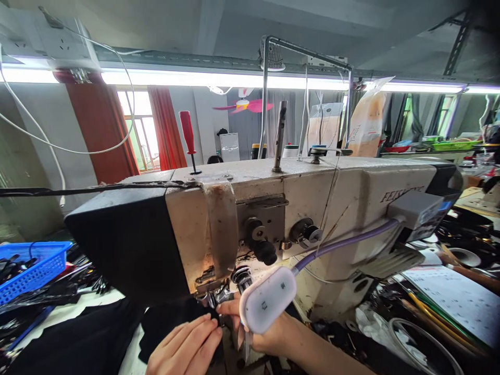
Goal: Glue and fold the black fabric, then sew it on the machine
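Below the head of a sewing machine, my left hand rests on black cloth, its fingers together and gripping the cloth edge by the presser foot. My right hand reaches in from the right, its index finger close to the presser foot. Pointed metal blades, like thread snips, stick out below its curled fingers. A white lamp head on a purple flexible neck covers part of this hand. The needle cannot be made out clearly.
A red-handled screwdriver stands upright on the machine. At left are a blue plastic basket and more black cloth. A printed paper sheet, a clear plastic bag and a round ring-shaped object lie at right.
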{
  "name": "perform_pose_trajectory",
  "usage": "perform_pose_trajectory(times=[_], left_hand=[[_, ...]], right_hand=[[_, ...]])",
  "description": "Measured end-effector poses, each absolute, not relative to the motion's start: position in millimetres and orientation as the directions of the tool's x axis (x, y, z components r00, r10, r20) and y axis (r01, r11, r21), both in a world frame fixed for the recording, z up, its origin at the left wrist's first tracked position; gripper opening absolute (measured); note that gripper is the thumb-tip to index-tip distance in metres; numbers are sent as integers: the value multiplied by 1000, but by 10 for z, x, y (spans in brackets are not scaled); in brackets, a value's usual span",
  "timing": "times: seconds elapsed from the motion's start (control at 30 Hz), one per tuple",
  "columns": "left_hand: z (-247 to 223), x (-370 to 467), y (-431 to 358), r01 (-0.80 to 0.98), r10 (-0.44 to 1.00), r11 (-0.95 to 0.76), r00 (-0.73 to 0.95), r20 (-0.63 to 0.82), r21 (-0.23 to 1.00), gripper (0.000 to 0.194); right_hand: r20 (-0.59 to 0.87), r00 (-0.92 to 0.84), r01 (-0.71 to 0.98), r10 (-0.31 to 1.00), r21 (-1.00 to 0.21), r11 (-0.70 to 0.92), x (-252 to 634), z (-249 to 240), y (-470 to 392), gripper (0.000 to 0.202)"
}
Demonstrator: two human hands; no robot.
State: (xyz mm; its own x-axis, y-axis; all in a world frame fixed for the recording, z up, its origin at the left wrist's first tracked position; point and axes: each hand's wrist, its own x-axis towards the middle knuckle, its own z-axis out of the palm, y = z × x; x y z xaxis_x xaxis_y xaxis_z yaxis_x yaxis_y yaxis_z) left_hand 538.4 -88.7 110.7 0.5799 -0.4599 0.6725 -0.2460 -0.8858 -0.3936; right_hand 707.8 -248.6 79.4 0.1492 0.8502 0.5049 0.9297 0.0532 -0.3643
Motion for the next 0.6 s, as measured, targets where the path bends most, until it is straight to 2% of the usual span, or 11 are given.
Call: perform_pose_trajectory(times=[0.1, 0.27, 0.47, 0.6], left_hand=[[1060, 5419, -872, -246, -427, -904, 546, 720, -350, 32], [887, 5486, -853, -221, -350, -936, 493, 797, -274, 29], [724, 5573, -782, -174, -228, -971, 462, 857, -164, 29], [712, 5608, -732, -148, -204, -977, 429, 880, -154, 25]], right_hand=[[471, 173, 907, 865, -419, 47, 7062, 818, -2499, 13], [461, 187, 902, 868, -431, 34, 7049, 850, -2500, 13], [496, 181, 921, 849, -388, 30, 7012, 944, -2512, 18], [499, 155, 938, 853, -345, 31, 6913, 1190, -2664, 23]])
